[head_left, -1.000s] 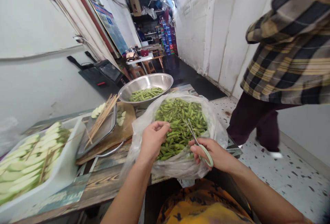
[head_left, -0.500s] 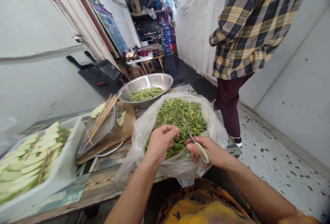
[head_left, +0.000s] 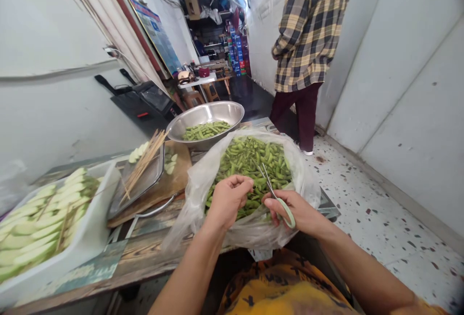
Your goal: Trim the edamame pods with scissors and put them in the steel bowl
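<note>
Green pods (head_left: 253,160) fill a clear plastic bag (head_left: 205,175) that lies open on the wooden table. Over the bag's left part is my left hand (head_left: 229,199), thumb and fingertips pinched together; whatever is between them is too small to make out. My right hand (head_left: 290,208) holds scissors (head_left: 268,179) with pale green handles, the blades slightly apart and pointing up and away over the pods. Behind the bag, a steel bowl (head_left: 232,112) contains more green pods (head_left: 206,130).
At the left, a white tray (head_left: 105,199) holds sliced pale green vegetable on sticks. Wooden skewers (head_left: 145,163) lie on a metal tray (head_left: 154,175) over a cutting board (head_left: 183,165). A person in a plaid shirt (head_left: 311,30) stands beyond the table at the right.
The person in the plaid shirt has moved farther away and to the left. My hands have shifted very slightly to the right, with the scissors still in my right hand.
</note>
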Demonstrator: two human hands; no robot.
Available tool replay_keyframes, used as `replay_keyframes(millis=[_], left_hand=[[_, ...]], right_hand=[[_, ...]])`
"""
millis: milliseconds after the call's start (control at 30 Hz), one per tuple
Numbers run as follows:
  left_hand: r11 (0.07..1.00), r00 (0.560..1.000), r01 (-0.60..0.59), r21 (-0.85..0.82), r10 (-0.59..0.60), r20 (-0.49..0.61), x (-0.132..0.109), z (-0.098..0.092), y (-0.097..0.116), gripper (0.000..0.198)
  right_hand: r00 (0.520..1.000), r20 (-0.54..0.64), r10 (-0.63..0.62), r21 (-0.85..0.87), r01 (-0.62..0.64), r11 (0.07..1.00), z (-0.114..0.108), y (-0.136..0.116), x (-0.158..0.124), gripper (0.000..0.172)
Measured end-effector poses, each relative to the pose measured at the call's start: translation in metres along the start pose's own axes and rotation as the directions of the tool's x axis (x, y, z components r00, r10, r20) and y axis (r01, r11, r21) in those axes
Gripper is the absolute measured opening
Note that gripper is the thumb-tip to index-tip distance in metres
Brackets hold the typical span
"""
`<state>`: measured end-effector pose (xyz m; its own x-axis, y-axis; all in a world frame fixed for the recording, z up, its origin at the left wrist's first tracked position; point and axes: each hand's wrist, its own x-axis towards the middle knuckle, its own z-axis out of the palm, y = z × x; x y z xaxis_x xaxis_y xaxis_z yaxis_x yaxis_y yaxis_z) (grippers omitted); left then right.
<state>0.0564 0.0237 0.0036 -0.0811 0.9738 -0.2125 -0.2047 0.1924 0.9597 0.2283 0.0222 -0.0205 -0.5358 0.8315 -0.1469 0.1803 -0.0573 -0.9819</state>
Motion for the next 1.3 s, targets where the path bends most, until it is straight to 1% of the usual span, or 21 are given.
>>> replay_keyframes(millis=[100,200,267,333,433,500,567,667,767,833,933,1033,1100,1167,1233,1300], left_hand=[[0.998,1.0,0.002,-0.069,-0.001,0.019,0.0,0.001,0.0,0.03],[0.986,0.999,-0.005,-0.165,0.011,0.036,0.001,0.003,-0.001,0.031],[0.979,1.0,-0.001,-0.206,0.005,0.018,0.003,0.004,-0.001,0.032],[0.975,1.0,0.004,-0.223,-0.01,-0.026,0.006,0.003,-0.002,0.032],[0.975,0.998,-0.019,-0.221,0.006,-0.059,0.01,0.001,-0.004,0.031],[0.98,0.997,-0.068,-0.186,0.059,-0.049,0.011,0.0,-0.006,0.029],[0.987,0.994,-0.106,-0.117,0.102,-0.038,0.01,0.0,-0.008,0.032],[0.994,0.993,-0.106,-0.011,0.106,-0.046,0.008,0.001,-0.012,0.037],[0.989,0.991,-0.116,0.093,0.122,-0.062,0.005,0.0,-0.014,0.034],[0.974,0.991,-0.121,0.191,0.129,-0.027,0.003,-0.001,-0.013,0.033],[0.949,0.994,-0.105,0.298,0.092,0.058,-0.001,-0.002,-0.01,0.03],[0.944,0.993,-0.09,0.318,0.063,0.095,-0.003,-0.001,-0.007,0.029],[0.942,0.993,-0.083,0.326,0.048,0.112,-0.004,-0.001,-0.006,0.027],[0.94,0.991,-0.067,0.335,0.024,0.13,-0.004,-0.001,-0.006,0.027],[0.942,0.989,-0.048,0.333,-0.002,0.148,-0.003,-0.004,-0.005,0.028],[0.954,0.987,-0.024,0.298,-0.024,0.156,-0.001,-0.008,-0.001,0.029]], right_hand=[[0.998,-0.044,-0.038,-0.042,0.036,0.998,0.002,0.002,0.0,0.043],[0.998,-0.065,-0.028,0.016,0.029,0.999,0.003,0.004,0.002,0.04],[0.997,-0.075,-0.008,0.045,0.012,0.999,0.003,0.006,0.002,0.039],[0.997,-0.078,0.009,0.059,-0.005,0.998,0.003,0.006,0.002,0.039],[0.998,-0.051,0.021,0.071,-0.017,0.997,0.001,0.004,0.001,0.039],[0.999,-0.027,0.021,0.069,-0.019,0.997,0.001,0.004,0.0,0.039],[1.0,-0.008,0.015,0.056,-0.014,0.998,0.002,0.003,-0.001,0.039],[1.0,0.02,0.006,0.021,-0.006,1.0,0.001,0.002,-0.001,0.038],[0.999,0.053,-0.001,-0.029,0.002,1.0,0.0,0.001,-0.002,0.038],[0.998,0.064,-0.01,-0.057,0.014,0.998,0.0,0.001,-0.003,0.038],[0.997,0.07,-0.024,-0.098,0.031,0.995,-0.002,0.0,-0.003,0.041],[0.995,0.079,-0.054,-0.16,0.066,0.985,-0.006,-0.001,-0.004,0.044],[0.992,0.079,-0.094,-0.217,0.109,0.97,-0.007,-0.002,-0.004,0.044],[0.991,0.086,-0.101,-0.234,0.119,0.965,-0.007,-0.002,-0.004,0.042],[0.996,0.076,-0.046,-0.172,0.059,0.983,-0.005,-0.001,-0.004,0.041],[0.999,0.037,0.014,-0.088,-0.011,0.996,-0.002,0.002,-0.004,0.04]])
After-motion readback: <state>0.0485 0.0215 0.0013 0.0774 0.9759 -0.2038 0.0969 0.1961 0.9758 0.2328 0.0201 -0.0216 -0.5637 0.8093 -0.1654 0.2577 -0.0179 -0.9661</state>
